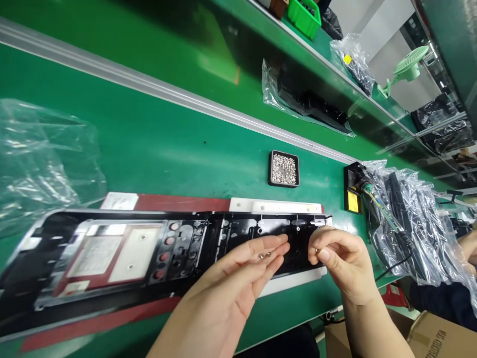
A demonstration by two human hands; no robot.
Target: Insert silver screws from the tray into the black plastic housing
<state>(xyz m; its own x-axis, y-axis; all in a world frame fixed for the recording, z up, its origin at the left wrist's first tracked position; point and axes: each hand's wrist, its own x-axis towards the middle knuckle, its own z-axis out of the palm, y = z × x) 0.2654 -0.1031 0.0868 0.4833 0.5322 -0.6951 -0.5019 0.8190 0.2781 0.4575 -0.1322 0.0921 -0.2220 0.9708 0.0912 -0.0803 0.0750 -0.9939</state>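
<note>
Standing beside the green bench (167, 149), I note both bare hands of the worker above the right-hand stretch of a long black plastic housing (276, 226). The right hand (346, 261) is closed in a pinch: thumb and forefinger grip a tiny shiny metal piece (316, 251), which sits right at the fingertips, its far end too small to make out. The left hand (238, 278) is loosely cupped and unclenched, fingers extended toward the right hand; two small silvery metal pieces (264, 255) rest on its fingers, near the tips, side by side. A gap separates the two hands, and the pinched piece is apart from the left fingers. Whether either hand touches the housing cannot be determined.

The housing lies lengthwise on a dark red board (186, 203) fitted with white blocks, one long white block (290, 206) standing along the far edge. Beyond it, well apart from both hands, is a square black tray (283, 185) filled with small silvery pieces. To its right, a soldering iron (383, 211) slants from a black stand with a yellow pad (353, 201), next to clear plastic bags holding black parts (413, 214)
</note>
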